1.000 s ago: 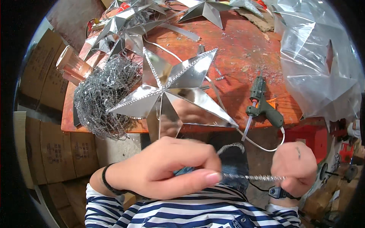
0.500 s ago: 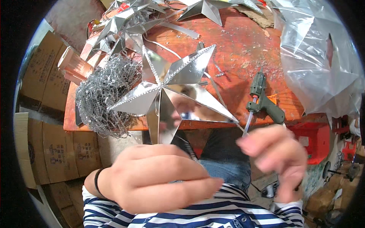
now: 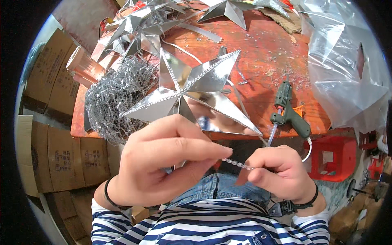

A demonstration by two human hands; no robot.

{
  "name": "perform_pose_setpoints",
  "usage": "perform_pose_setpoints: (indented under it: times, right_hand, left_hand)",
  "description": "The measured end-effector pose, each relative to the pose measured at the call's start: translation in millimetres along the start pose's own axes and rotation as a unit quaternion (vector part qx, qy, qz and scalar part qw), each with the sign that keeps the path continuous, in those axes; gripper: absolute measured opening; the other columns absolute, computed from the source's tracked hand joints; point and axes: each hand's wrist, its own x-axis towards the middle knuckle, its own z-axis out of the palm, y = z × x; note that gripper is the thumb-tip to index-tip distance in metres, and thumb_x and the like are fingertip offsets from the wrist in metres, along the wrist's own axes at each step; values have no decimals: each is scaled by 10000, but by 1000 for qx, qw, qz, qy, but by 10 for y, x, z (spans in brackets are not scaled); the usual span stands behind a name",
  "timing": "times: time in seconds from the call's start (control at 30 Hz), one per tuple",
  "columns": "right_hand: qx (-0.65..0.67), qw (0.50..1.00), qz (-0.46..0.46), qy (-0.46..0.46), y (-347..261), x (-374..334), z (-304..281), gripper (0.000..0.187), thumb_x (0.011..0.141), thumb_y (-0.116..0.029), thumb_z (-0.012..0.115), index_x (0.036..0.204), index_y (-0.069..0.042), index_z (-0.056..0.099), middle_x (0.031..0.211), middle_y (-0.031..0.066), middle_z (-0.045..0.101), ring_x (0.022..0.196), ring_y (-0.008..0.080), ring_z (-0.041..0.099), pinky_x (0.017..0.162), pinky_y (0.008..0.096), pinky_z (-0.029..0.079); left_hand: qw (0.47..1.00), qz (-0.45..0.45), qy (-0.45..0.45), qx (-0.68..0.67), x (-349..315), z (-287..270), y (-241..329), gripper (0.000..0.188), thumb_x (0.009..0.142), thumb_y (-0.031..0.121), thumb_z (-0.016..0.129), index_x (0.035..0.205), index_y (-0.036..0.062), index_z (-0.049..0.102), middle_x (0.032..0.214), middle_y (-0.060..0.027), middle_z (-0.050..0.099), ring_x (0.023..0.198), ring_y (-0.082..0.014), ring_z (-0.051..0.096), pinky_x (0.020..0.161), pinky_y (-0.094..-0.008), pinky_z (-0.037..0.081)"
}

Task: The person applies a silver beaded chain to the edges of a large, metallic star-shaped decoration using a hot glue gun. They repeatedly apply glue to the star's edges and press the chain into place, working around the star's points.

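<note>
A short strand of silver bead trim (image 3: 238, 164) is stretched between my two hands. My left hand (image 3: 165, 157) pinches its left end, and my right hand (image 3: 281, 173) grips the other end with curled fingers. Just beyond them a shiny silver star (image 3: 210, 77) rests at the table's near edge, its lower point hidden by my left hand. Rows of the same trim run along three of its ridges. A dark green glue gun (image 3: 284, 108) with a clear glue stick lies right of the star. To the star's left sits a tangled heap of silver trim (image 3: 116, 96).
More silver stars (image 3: 232, 12) are piled at the back of the orange-red table (image 3: 265, 53). Clear plastic sheeting (image 3: 347, 69) covers the right side. A pink plastic cup (image 3: 83, 65) stands at the left edge. Cardboard boxes (image 3: 61, 159) are stacked left; a red stool (image 3: 332, 157) stands right.
My hands have come closer together, and the trim strand now shows between them. My left hand has turned and risen over the star's lower point. The whole view has shifted slightly.
</note>
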Motion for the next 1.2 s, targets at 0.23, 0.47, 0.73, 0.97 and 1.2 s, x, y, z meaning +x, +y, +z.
perform_pose_setpoints:
  times: [0.23,0.47,0.73,0.97,1.2]
  right_hand:
    - [-17,999,10,40,-23,-23,-100,179,930,-134,576,858,18,639,791,78,641,702,131,608,621,237,455]
    - [-90,995,-15,50,18,-9,-138,139,896,-121,613,832,-2,643,729,76,642,597,168,614,534,255,450]
    - [-148,984,-57,74,39,-27,-192,98,851,-96,654,821,-4,645,705,86,652,574,193,628,516,267,463]
    - [-151,974,-76,148,16,-43,-202,127,869,-118,640,819,-2,645,722,81,671,576,160,627,546,248,474]
    - [-109,970,-23,216,-27,-152,-214,184,891,-142,617,783,7,618,705,83,650,607,153,615,586,249,470]
  left_hand:
    - [999,-47,24,-4,32,-115,-130,289,736,-94,656,986,39,712,786,-35,582,693,-124,560,614,-238,433]
    - [990,-96,39,99,63,-100,-191,179,705,-42,730,873,6,692,815,-56,616,700,-111,586,596,-229,457]
    - [965,-223,-10,-138,126,-292,-142,89,796,20,719,825,-20,645,782,-40,626,673,-78,602,593,-214,498]
    - [956,-249,85,-129,273,-342,-174,110,832,63,692,822,15,593,819,-5,594,697,-59,576,590,-199,465]
    - [974,-184,57,120,369,-366,-339,178,775,55,691,742,59,515,750,31,460,677,-41,403,589,-203,315]
